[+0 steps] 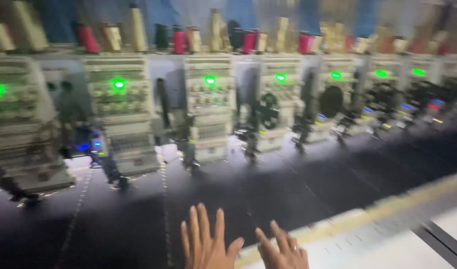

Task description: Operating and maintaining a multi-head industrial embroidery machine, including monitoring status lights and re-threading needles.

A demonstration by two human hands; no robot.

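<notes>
My fingers [204, 226] are spreading wide and flat, pinching nothing, my left hand [207, 246] and my right hand [283, 251] lying side by side at the bottom edge of the view, thumbs nearly meeting. A ring is showing on one finger of my right hand. Both palms are hovering over or resting on the dark fabric [198, 194] stretched across the long machine bed; I cannot tell if they are touching it, since the picture is blurred.

The fabric is running left to right under a row of embroidery heads [211, 112], each one glowing with a green light [210, 79], with thread cones [178, 40] standing in a line above them. A pale padded rail [388, 209] is bordering the cloth just to my right.

I am judging the risk this way: if I am pushing too hard or unevenly, the cloth could be shifting or wrinkling under the needles and spoiling the stitching. Reaching further toward the heads while they are lit could be bringing my fingertips near moving needles, and my ring could be snagging the weave
</notes>
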